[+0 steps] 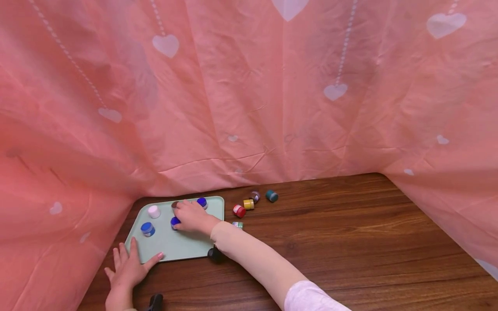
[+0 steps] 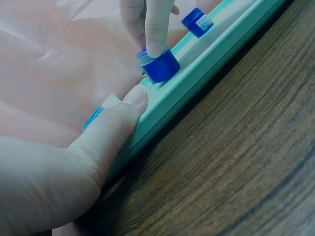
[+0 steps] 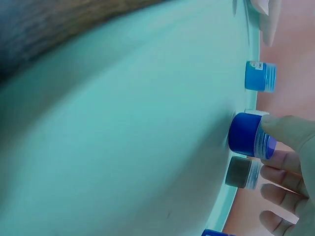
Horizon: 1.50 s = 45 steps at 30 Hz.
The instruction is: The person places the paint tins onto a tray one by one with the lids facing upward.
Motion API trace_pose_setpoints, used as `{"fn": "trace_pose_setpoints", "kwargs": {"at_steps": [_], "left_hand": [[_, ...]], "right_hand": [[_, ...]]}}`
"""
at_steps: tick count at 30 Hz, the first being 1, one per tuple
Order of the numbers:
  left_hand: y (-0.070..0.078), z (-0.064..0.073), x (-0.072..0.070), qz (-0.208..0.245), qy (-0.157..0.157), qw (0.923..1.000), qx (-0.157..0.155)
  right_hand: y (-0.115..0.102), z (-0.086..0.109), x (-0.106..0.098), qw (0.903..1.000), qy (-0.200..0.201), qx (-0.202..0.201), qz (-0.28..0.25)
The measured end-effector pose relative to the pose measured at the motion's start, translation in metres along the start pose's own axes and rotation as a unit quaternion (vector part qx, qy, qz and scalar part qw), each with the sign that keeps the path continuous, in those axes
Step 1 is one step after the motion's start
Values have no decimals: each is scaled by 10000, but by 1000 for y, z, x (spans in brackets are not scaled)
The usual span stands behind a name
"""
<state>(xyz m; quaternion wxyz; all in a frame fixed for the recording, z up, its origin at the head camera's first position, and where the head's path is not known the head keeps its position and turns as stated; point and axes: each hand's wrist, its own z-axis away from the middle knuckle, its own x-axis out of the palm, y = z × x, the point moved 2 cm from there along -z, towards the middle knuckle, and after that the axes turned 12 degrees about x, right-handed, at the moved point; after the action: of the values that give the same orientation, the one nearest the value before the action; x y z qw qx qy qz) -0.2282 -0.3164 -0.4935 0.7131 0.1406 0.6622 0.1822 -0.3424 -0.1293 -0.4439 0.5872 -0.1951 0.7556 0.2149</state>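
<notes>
My right hand point(image 1: 192, 217) reaches over the pale green tray point(image 1: 171, 250) and pinches a dark blue paint jar point(image 3: 242, 133) by its lid end, between thumb and fingers. In the left wrist view this jar point(image 2: 163, 67) looks slightly tilted, low over the tray. Beside it stands a brown jar point(image 3: 238, 172), partly covered by my hand in the head view. A lighter blue jar point(image 1: 148, 229), a white jar point(image 1: 154, 211) and another dark blue jar point(image 1: 202, 202) also stand on the tray. My left hand point(image 1: 130, 268) spreads its fingers at the tray's front left corner, thumb on the rim.
Right of the tray, on the brown wooden table point(image 1: 330, 242), lie a red jar point(image 1: 239, 211), a yellow jar point(image 1: 248, 204), a purplish jar point(image 1: 255, 196), a teal jar point(image 1: 272, 195) and a green one point(image 1: 237, 225) partly behind my sleeve. A pink curtain point(image 1: 249, 108) encloses the table.
</notes>
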Motion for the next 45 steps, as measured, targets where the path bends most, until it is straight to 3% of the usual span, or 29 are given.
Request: {"fn": "trace_pose_setpoints", "kwargs": {"at_steps": [22,36,45], "left_hand": [[2,0,-1,46,10,10000,0],[5,0,3,26,32,10000,18],[2,1,0,-15,103,9999,-38]], "right_hand": [[-6,-4,5,9998,-20,175,-123],[16,30,3,9974,119,369,-606],[28,52,-7,9945,529,206,-880]]}}
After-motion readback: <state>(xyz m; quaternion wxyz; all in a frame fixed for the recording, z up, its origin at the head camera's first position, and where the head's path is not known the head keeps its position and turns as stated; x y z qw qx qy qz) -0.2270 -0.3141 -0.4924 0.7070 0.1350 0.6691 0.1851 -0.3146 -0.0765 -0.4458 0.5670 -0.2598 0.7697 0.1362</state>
